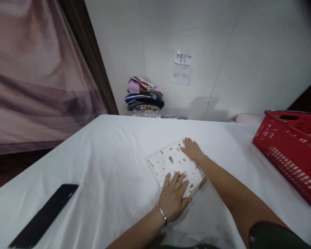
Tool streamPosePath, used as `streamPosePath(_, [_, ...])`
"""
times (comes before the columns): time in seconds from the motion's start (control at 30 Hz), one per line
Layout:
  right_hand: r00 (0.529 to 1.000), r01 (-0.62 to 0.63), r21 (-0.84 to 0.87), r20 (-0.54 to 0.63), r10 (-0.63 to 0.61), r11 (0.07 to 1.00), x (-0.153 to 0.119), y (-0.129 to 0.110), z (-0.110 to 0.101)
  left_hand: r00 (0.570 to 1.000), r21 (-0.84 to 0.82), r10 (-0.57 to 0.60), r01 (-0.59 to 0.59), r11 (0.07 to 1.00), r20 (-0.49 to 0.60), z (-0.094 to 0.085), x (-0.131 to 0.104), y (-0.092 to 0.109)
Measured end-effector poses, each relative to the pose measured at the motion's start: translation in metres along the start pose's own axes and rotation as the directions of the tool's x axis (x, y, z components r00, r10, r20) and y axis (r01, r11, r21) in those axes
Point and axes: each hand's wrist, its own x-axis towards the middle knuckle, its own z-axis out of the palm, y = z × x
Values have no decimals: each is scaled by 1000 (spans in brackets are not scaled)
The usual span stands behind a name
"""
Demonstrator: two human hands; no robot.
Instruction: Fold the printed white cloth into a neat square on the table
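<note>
A white folded cloth (168, 159) with small printed figures lies flat on the white-covered table (114, 166). My left hand (173, 199), with a silver bracelet at the wrist, rests on its near edge, fingers spread. On the far right part of the same cloth lies my right hand (191, 149), flat with the fingers stretched out. Neither hand grips the cloth; both press on it from above. Whether the cloth is a garment cannot be told from its folded shape.
A red plastic basket (287, 148) stands at the right. A black flat panel (45, 214) lies at the near left. Behind the table's far edge rises a stack of folded clothes (145, 98) against the wall. A pink curtain (33, 69) hangs at the left.
</note>
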Motion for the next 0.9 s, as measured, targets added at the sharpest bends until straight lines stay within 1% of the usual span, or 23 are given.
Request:
streamPosePath(0.07, [1000,14,-14,-6,-14,1000,1,6,6,1000,-19,-19,20,1000,5,-1,0,2])
streamPosePath(0.17, [1000,4,-21,29,-3,1000,1,5,2,999,-42,-38,38,998,8,-1,-1,4])
streamPosePath(0.23, [999,-10,-16,43,11,1000,1,-6,-8,999,-53,-39,39,998,7,-1,-2,5])
streamPosePath(0.27, [999,5,-8,32,-5,1000,0,-16,-14,999,-58,-39,39,998,5,-1,-2,5])
streamPosePath(0.3, [999,53,3,11,-53,999,-2,-28,-21,999,-63,-39,39,997,3,0,-2,5])
streamPosePath(0.33, [992,126,21,-16,-126,992,-4,-43,-27,999,-68,-38,38,997,1,0,-3,6])
streamPosePath(0.4, [950,313,83,-37,-311,946,-10,-77,-38,999,-73,-36,36,997,-6,-1,-3,6])
streamPosePath(0.47, [885,463,136,-25,-464,876,-17,-111,-41,999,-70,-33,32,997,-17,-1,-3,5])
streamPosePath(0.5, [852,518,156,-2,-524,841,-19,-126,-39,999,-66,-30,29,997,-23,-1,-3,5])
streamPosePath(0.57, [784,591,197,88,-615,782,-23,-149,-29,999,-66,-13,10,998,-32,-1,-2,4])
streamPosePath(0.63, [734,611,221,201,-649,760,-24,-161,-15,999,-78,7,-10,997,-40,1,-1,3])
streamPosePath(0.7, [717,602,223,272,-642,767,-23,-165,-2,999,-86,17,-22,996,-49,3,0,2])
streamPosePath(0.77, [720,588,231,289,-631,775,-22,-165,3,998,-78,17,-22,997,-61,5,0,1])
streamPosePath(0.83, [725,556,280,296,-622,782,-21,-162,-1,997,-61,23,-28,998,-77,4,-1,1])
streamPosePath(0.9, [762,497,330,277,-585,803,-19,-162,-9,996,-37,27,-30,999,-88,4,-1,2])
